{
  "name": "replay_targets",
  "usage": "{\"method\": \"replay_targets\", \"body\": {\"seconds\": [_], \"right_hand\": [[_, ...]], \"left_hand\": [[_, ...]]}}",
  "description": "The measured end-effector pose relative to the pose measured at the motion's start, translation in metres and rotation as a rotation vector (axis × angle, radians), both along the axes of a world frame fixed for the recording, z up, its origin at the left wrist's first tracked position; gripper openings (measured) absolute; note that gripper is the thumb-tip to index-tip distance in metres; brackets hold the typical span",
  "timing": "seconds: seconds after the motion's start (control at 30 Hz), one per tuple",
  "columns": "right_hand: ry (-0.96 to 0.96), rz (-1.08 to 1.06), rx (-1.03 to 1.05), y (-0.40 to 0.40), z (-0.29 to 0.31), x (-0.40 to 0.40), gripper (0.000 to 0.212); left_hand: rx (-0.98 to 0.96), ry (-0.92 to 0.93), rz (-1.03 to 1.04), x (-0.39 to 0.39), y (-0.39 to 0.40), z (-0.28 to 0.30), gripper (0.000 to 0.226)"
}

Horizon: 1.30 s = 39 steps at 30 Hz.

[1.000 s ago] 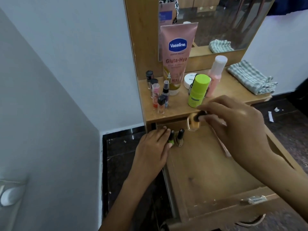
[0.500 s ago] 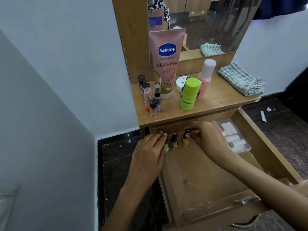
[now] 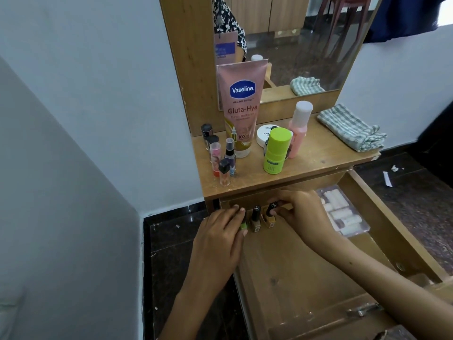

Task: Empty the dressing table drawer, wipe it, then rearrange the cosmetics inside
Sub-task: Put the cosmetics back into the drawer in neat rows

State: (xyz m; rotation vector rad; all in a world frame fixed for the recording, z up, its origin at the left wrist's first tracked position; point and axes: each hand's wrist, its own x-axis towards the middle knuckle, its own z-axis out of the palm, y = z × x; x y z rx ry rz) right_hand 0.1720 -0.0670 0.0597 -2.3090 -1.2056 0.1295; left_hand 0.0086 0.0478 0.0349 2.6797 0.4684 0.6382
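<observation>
The wooden drawer (image 3: 306,273) is pulled out under the dressing table top (image 3: 316,158). Three nail polish bottles stand in a row at its back left: a green one (image 3: 243,225), a tan one (image 3: 255,218) and a yellow one (image 3: 269,217). My right hand (image 3: 301,209) pinches the black cap of the yellow bottle. My left hand (image 3: 220,234) lies over the drawer's left edge, its fingers resting against the green bottle and mostly hiding it. A clear box of small tubes (image 3: 343,212) lies at the drawer's back right.
On the table top stand a pink Vaseline tube (image 3: 241,106), a lime green bottle (image 3: 275,150), a pink bottle (image 3: 300,128), a white jar (image 3: 266,134) and several small bottles (image 3: 220,155). A folded striped cloth (image 3: 353,127) lies at the right. A white wall closes the left side.
My right hand carried the yellow bottle down from above the drawer and set it beside the tan one. The left hand stayed at the green bottle.
</observation>
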Motion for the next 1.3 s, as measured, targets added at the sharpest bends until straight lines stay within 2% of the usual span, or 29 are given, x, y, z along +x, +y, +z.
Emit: {"method": "replay_targets", "body": {"seconds": [0.5,0.8,1.13,1.3], "right_hand": [[0.05,-0.006,-0.013,0.003,-0.004,0.001,0.022],[-0.113,0.002,-0.027,-0.003,0.005,-0.003,0.037],[-0.19,0.043,0.276,-0.007,0.033,-0.009,0.011],[-0.202,0.064,0.348,0.001,0.034,-0.012,0.006]], "left_hand": [[-0.012,-0.01,0.015,0.0,-0.001,0.002,0.038],[0.017,-0.056,0.012,0.001,-0.001,0.005,0.037],[-0.003,-0.236,0.011,0.001,0.005,0.017,0.029],[0.035,-0.333,0.025,0.0,0.017,0.03,0.03]]}}
